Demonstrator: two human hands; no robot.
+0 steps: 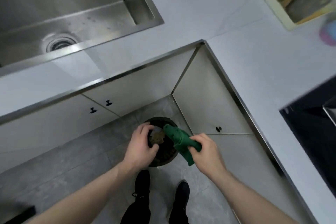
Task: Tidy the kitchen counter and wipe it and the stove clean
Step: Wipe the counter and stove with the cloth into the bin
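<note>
The person is standing over a dark bin on the floor in the corner below the worktop, apparently shaking scraps off a green cloth. The worktop is looking bare and wiped around the sink, so tidying seems well along; the stove at the right edge probably is awaiting its wipe. The right hand is gripping the cloth over the bin. The left hand, fingers curled, is reaching into the bin mouth; whether it is gripping anything, I cannot tell.
</note>
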